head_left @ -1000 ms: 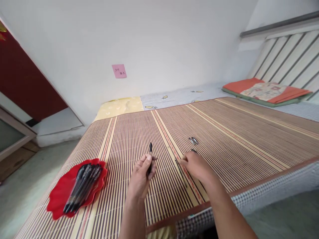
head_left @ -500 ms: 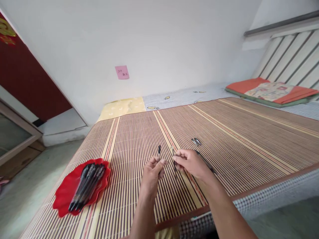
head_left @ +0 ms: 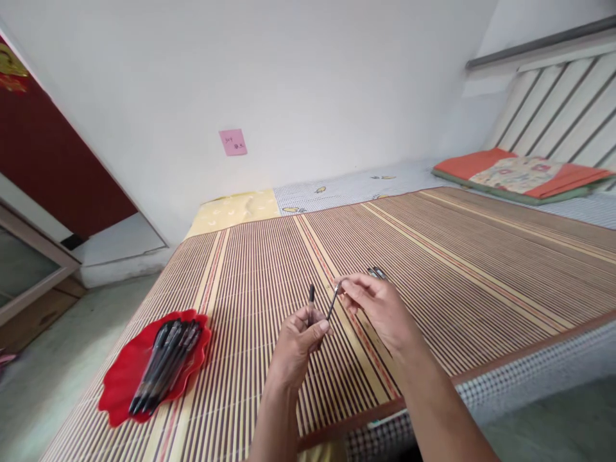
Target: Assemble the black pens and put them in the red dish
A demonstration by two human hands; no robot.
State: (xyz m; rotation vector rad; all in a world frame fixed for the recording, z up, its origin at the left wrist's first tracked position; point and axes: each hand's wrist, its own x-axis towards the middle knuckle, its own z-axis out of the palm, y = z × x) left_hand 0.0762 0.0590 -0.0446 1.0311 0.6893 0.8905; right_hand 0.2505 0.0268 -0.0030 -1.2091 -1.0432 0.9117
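My left hand (head_left: 298,340) is closed around a black pen barrel (head_left: 311,296) that points up and away from me. My right hand (head_left: 380,308) pinches a thin pen refill (head_left: 333,301) at its top end, and the refill slants down toward the left hand. Both hands hover over a striped bamboo mat (head_left: 269,256) on a bed. Just behind the right hand lie two small dark pen parts (head_left: 376,273) on the mat. A red plate (head_left: 120,378) at the near left holds several black pens (head_left: 166,362).
A white wall with a pink sticky note (head_left: 233,142) stands behind the bed. An orange and floral cushion (head_left: 520,174) lies at the far right by a slatted headboard. The mat's near edge drops to a checked sheet (head_left: 529,378). Floor and a red door sit at left.
My right hand picked the thin refill up off the mat and raised it beside the barrel. My left hand moved slightly right, still gripping the barrel.
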